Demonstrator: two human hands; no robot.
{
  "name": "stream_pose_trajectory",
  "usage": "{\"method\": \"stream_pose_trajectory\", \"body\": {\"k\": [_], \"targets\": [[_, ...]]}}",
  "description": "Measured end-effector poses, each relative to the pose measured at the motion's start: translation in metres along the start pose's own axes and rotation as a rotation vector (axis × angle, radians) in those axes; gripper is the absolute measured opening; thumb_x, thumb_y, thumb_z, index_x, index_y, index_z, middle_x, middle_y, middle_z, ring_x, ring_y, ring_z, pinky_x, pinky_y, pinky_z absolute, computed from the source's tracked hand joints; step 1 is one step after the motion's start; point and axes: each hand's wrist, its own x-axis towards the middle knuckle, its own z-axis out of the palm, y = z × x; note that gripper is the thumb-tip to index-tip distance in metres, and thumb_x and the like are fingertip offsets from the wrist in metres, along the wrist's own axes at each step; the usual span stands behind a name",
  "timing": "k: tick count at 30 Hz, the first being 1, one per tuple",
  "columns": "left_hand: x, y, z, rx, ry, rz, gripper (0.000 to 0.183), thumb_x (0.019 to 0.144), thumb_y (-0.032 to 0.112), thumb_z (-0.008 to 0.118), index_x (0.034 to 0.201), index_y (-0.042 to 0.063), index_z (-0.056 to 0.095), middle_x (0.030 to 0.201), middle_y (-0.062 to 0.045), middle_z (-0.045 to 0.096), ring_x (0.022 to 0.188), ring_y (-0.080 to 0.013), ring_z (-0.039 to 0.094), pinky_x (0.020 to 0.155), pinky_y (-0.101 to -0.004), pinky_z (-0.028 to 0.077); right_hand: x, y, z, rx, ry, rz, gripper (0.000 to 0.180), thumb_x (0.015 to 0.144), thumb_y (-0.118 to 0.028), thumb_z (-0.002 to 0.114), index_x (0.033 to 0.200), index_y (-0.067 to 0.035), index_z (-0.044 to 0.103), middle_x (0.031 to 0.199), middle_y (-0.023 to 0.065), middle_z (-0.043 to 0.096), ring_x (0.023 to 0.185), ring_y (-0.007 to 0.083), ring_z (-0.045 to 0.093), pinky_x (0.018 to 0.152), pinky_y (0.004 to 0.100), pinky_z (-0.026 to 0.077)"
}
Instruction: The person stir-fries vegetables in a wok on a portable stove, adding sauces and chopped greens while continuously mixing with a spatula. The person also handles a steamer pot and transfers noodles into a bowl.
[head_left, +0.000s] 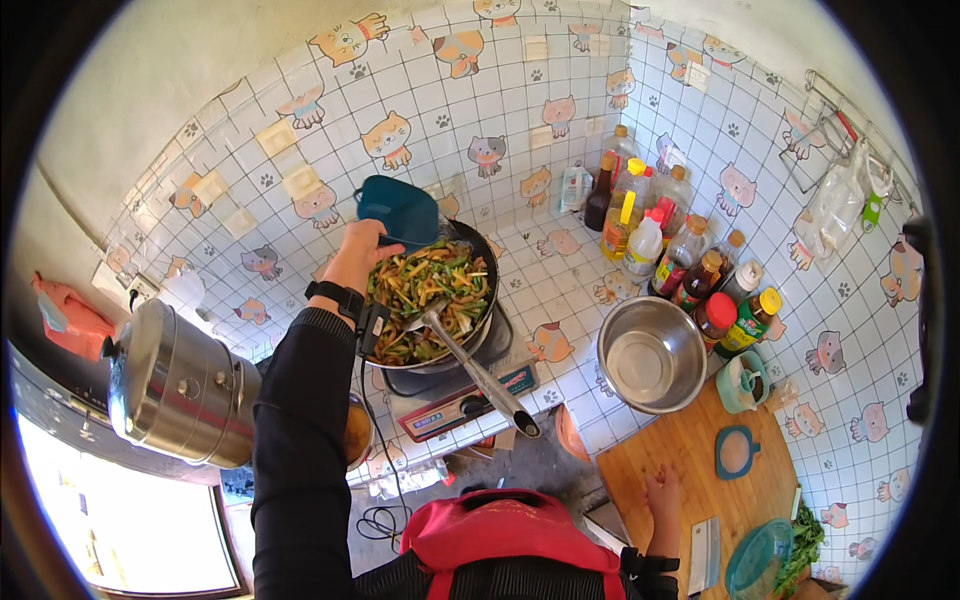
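Observation:
In the head view, my left hand (366, 244) grips the rim of a dark teal plastic container (397, 212), tilted over the back of a wok. The wok (493, 274) holds cooked green and yellow vegetable strips (435, 292) and sits on a single-burner stove (465, 401). A metal spatula (472, 364) rests in the food, its hollow handle sticking out over the stove's front, with no hand on it. My right hand (663, 491) hovers over or rests on the wooden cutting board (637, 457); it holds nothing visible, its fingers loosely curled. Near it lies a cleaver (704, 555).
A steel bowl (651, 355) stands right of the stove, before several sauce bottles (686, 255). A large steel steamer pot (187, 382) is at left. On the board are a blue-rimmed lid (736, 452) and a teal glass bowl (759, 559), beside leafy greens (804, 547).

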Motion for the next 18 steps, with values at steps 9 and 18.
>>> {"method": "stream_pose_trajectory", "body": {"k": [9,18], "targets": [[-0.067,-0.02,-0.001,0.07,-0.298,0.022,0.026,0.075,-0.008,0.046,0.101,-0.01,0.044,0.1,-0.021,0.047,0.075,-0.0411,0.059,0.064,-0.0467,0.058,0.002,-0.017,0.006,0.056,-0.089,0.027,0.051,0.08,-0.013,0.057,0.126,-0.001,0.041,0.081,0.0106,0.056,0.049,0.0156,0.055,0.039,0.0267,0.042],[-0.107,-0.015,-0.034,0.335,-0.271,-0.015,0.057,0.073,-0.009,0.047,0.126,0.001,0.029,0.108,-0.02,0.044,0.08,-0.039,0.059,0.06,-0.045,0.058,-0.002,-0.027,0.011,0.043,-0.16,0.001,0.049,0.081,-0.014,0.056,0.126,-0.003,0.041,0.087,0.0123,0.055,0.053,0.0164,0.057,0.04,0.0278,0.043]]}}
